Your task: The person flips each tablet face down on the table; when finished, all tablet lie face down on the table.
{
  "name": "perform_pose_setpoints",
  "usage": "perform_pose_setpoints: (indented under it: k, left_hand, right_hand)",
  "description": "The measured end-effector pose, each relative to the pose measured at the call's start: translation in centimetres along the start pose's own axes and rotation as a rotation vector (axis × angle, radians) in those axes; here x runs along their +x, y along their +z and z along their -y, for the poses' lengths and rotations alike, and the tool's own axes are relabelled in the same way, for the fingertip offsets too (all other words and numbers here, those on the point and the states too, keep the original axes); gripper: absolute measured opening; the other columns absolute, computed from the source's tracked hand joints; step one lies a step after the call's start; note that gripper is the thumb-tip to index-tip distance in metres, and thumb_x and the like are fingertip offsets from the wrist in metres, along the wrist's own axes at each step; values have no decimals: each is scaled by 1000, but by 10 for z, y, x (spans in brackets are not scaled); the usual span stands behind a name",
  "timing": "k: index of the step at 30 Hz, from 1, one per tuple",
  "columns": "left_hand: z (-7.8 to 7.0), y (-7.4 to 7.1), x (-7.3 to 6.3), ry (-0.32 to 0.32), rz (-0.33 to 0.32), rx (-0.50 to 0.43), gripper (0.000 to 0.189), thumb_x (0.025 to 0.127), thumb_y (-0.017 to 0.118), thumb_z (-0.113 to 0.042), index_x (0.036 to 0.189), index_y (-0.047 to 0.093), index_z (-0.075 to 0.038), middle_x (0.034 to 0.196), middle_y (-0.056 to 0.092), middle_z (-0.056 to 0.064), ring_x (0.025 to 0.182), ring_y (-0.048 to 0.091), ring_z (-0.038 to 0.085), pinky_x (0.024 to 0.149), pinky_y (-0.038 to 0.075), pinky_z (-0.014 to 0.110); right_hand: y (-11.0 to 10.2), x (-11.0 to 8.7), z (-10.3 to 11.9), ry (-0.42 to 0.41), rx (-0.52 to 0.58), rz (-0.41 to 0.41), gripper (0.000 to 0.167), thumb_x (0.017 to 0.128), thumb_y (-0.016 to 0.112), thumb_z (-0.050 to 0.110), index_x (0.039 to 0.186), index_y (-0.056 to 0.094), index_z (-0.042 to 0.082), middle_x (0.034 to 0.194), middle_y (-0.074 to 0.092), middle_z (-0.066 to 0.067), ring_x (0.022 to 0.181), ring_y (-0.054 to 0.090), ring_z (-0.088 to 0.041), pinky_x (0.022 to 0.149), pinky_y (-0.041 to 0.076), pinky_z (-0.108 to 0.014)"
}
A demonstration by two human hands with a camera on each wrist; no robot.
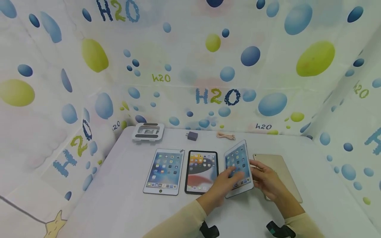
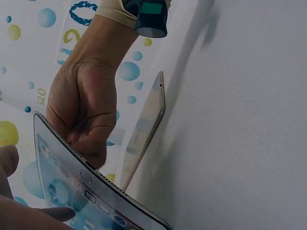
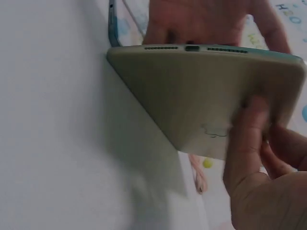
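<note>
A white-framed tablet (image 1: 238, 162) stands tilted, its lit screen turned left and its right side raised off the table. My right hand (image 1: 266, 180) holds it by that raised edge, curled fingers against the back. In the right wrist view the tablet's pale gold back (image 3: 192, 91) faces my right hand (image 3: 264, 167). My left hand (image 1: 220, 185) reaches in front of the screen with fingers spread and fairly straight, blurred at the tips. In the left wrist view its fingers (image 2: 29, 215) overlap the screen, near the home-button end.
Left of the held tablet lie a black-framed tablet (image 1: 202, 172) and a white tablet (image 1: 163, 172), both face up. A gold tablet (image 1: 276, 168) rests face down under my right arm. Along the back are a white folded stand (image 1: 148, 132), a dark charger (image 1: 192, 136) and a pinkish cable (image 1: 226, 136).
</note>
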State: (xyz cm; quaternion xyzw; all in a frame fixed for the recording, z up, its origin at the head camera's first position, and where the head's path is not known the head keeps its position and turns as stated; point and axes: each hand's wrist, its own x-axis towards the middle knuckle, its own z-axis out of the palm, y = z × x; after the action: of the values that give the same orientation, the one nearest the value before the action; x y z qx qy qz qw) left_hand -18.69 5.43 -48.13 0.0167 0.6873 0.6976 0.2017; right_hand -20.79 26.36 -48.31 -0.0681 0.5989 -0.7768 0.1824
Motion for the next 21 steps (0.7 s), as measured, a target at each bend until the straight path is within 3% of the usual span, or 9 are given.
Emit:
perform_pose_setpoints:
  k: [5,7,9,14,21]
  left_hand:
    - [-3,3,1,28,34,41,80,91,71,-52,155,41,-13,157,41,18,144,39,39,114,35,62]
    - [-6,2,1,39,34,30,81,91,73,-49,155,41,-12,156,43,19,143,41,39,113,37,61]
    - [-8,-1,1,45,45,-15,78,91,75,-44,154,42,-10,154,45,20,138,47,38,111,41,59]
    - [-9,-4,3,69,85,-172,69,92,75,-28,151,46,-7,145,52,20,124,59,30,106,49,53]
    - [-5,-1,6,120,103,-290,62,93,69,-16,150,48,-7,134,61,15,116,64,25,102,51,53]
  right_hand:
    - [7,2,-10,99,-91,91,55,106,52,15,159,35,14,125,70,-1,103,70,-17,83,61,-36]
    - [10,5,-13,109,-146,90,67,106,53,17,163,20,8,136,63,-7,108,67,-20,86,60,-40]
    - [13,6,-13,110,-196,68,71,105,55,20,163,15,6,141,59,-13,112,65,-20,87,59,-43]
    - [18,6,-11,79,-322,-3,69,107,54,26,162,18,5,144,54,-23,117,62,-21,93,57,-48]
    - [19,8,-13,52,-459,-122,63,104,58,30,158,35,7,146,47,-28,127,57,-34,97,55,-53]
